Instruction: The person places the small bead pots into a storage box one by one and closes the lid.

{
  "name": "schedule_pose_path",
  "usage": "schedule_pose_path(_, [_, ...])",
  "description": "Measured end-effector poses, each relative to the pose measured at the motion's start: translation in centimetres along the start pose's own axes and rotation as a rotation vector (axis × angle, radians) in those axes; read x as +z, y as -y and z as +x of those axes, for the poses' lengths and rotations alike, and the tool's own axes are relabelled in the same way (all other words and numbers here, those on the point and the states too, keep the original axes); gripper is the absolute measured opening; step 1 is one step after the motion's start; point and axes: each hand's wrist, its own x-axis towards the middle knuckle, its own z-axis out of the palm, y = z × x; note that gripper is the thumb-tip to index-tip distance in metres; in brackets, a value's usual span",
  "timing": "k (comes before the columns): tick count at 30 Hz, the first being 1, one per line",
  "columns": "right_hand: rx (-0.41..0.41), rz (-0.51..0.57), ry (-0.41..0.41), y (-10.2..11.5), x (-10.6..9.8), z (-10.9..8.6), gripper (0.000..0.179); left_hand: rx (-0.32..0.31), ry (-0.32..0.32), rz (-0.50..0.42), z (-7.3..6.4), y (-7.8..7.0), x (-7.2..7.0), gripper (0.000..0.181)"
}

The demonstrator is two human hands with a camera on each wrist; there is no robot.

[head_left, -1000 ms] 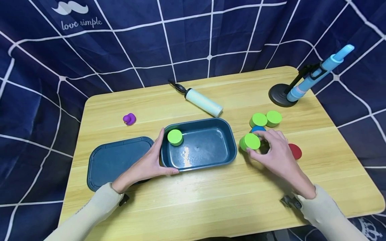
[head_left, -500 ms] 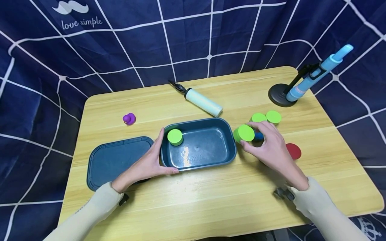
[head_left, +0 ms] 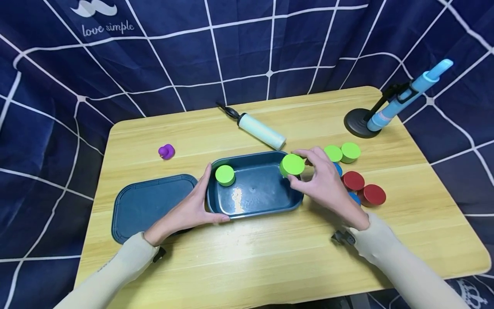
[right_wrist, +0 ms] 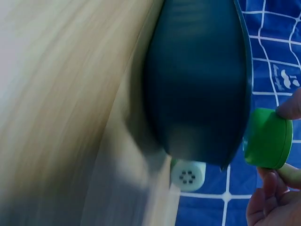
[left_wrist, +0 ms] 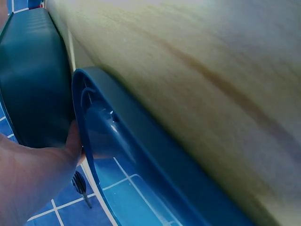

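My table [head_left: 235, 268] bears a lid [head_left: 154, 210] toward its left edge, a plastic box [head_left: 264, 189], red cylinders [head_left: 373, 195] toward its right. A hand pump [head_left: 261, 131] lies near the far edge.

Smooth, glossy plastic box [head_left: 266, 191]

From above I can reach freely into the middle of the box [head_left: 266, 191], but a green cylinder [head_left: 225, 175] takes its left end and my left hand [head_left: 189, 210] spans that rim. Behind the box, the pump [head_left: 260, 130] (nearly at the rim) blocks me; in front, bare tabletop [head_left: 247, 253] lets me pass.
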Motion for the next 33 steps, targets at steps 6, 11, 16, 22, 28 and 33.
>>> schedule_pose_path(6, [-0.009,0.022,0.011,0.9,2.0,0.9,0.061,0.011,-0.002,-0.004,0.1,0.1,0.0,0.151])
schedule_pose_path(11, [0.01,0.04,0.075,1.7,3.5,1.5,0.061,0.011,-0.002,-0.002,0.0,0.1,0.0,0.151])
schedule_pose_path(16, [0.057,0.04,0.138,2.4,4.8,2.0,0.061,0.007,-0.001,-0.007,0.0,0.1,0.0,0.151])
schedule_pose_path(22, [0.063,0.022,0.191,2.7,6.3,2.6,0.057,0.009,0.0,-0.018,0.1,0.1,0.0,0.15])
schedule_pose_path(28, [0.067,-0.005,0.268,3.1,7.8,3.1,0.057,0.008,-0.005,-0.027,0.0,0.1,0.0,0.15])
schedule_pose_path(33, [0.076,-0.015,0.304,3.7,8.7,3.6,0.054,0.007,-0.001,-0.02,0.0,0.0,0.0,0.15])
